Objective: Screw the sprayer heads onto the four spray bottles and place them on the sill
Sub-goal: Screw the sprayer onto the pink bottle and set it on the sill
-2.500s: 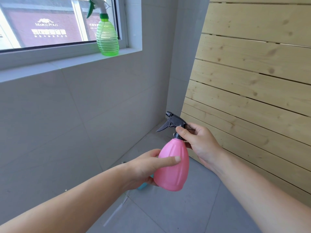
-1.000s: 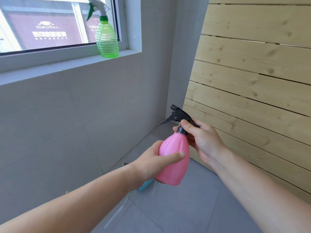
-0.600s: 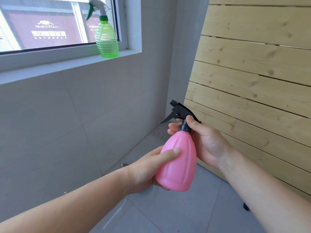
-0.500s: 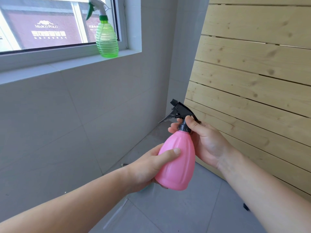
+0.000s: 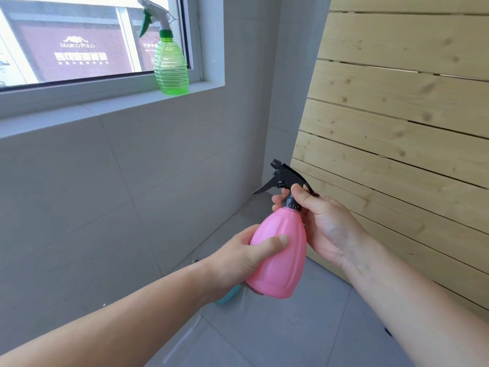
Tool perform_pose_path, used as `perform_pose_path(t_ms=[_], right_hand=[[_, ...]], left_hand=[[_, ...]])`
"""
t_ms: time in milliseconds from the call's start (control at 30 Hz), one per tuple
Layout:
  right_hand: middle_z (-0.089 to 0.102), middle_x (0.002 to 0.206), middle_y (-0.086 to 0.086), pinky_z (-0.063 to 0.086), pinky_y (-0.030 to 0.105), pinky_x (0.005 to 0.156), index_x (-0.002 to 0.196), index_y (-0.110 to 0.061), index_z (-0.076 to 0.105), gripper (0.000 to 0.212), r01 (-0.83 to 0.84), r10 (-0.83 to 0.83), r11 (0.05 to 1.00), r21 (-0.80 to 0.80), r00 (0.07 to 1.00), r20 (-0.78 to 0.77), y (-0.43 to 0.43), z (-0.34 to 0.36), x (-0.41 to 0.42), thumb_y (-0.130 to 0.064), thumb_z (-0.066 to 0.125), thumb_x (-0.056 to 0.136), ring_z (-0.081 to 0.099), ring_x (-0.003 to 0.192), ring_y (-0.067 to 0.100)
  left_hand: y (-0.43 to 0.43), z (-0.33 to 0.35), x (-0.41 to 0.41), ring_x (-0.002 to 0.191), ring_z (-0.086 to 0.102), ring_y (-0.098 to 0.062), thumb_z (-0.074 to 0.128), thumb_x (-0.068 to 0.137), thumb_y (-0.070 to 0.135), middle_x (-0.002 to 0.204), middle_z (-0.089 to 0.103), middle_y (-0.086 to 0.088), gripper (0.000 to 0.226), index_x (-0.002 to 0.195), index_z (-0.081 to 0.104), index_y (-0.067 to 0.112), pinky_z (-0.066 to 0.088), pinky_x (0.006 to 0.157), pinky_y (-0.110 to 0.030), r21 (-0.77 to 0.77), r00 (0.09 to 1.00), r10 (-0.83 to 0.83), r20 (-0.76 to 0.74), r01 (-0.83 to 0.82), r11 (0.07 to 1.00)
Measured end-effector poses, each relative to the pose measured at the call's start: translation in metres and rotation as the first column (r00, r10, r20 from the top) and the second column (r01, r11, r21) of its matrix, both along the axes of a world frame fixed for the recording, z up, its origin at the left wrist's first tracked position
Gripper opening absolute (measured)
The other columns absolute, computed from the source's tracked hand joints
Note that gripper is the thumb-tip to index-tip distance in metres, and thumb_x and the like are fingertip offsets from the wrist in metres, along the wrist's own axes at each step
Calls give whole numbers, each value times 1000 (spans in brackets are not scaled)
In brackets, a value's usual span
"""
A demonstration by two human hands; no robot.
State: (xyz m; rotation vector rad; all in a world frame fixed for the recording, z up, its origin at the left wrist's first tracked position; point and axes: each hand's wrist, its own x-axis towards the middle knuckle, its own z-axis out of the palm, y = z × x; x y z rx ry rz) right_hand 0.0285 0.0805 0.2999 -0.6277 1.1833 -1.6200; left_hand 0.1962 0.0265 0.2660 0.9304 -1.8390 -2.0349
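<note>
Pink bottle [image 5: 277, 255] is held in the air before the tiled wall, long axis nearly upright, neck up. Its black sprayer head [image 5: 287, 178] aims its nozzle up and left. The left hand [image 5: 246, 258] wraps the belly; the right hand [image 5: 325, 226] pinches the collar. Its contents are hidden. A green bottle [image 5: 171, 67], head fitted, stands at the sill's [image 5: 105, 104] right end. Bottle and grips sit much as they did half a second ago.

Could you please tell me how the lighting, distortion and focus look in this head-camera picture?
Head view: soft daylight from the window, no hard shadows; glare washes out the white sprayer atop the green bottle; the wide lens slants the sill and the wooden panel; the pink bottle, black sprayer head, left hand and right hand are sharp.
</note>
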Motion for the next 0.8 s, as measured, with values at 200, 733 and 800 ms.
perform_pose_path(t_ms=[200,733,800], right_hand=[[69,124,20,51,43,94,124,-12,64,51,-70,85,995,73,968,-235,5,-3,2,-46,65,86,67,103,25],[75,114,6,58,54,89,126,-37,61,50,-201,158,977,-73,910,-384,-59,36,67,-38,78,79,72,106,26],[74,116,6,57,52,92,126,-34,61,60,-202,144,974,-98,898,-417,-79,46,76,-45,83,72,72,106,23]], left_hand=[[-16,6,8,112,76,-24,77,78,53,126,75,0,61,133,60,35,63,92,-51,29,990,129,-54,-127,991],[-64,64,55,113,74,-24,69,89,56,127,72,-5,47,131,62,38,61,98,-50,-90,847,391,-360,-449,889],[-77,78,67,113,73,-28,67,88,53,127,69,-13,50,134,59,35,63,93,-46,-155,833,395,-387,-482,863]])
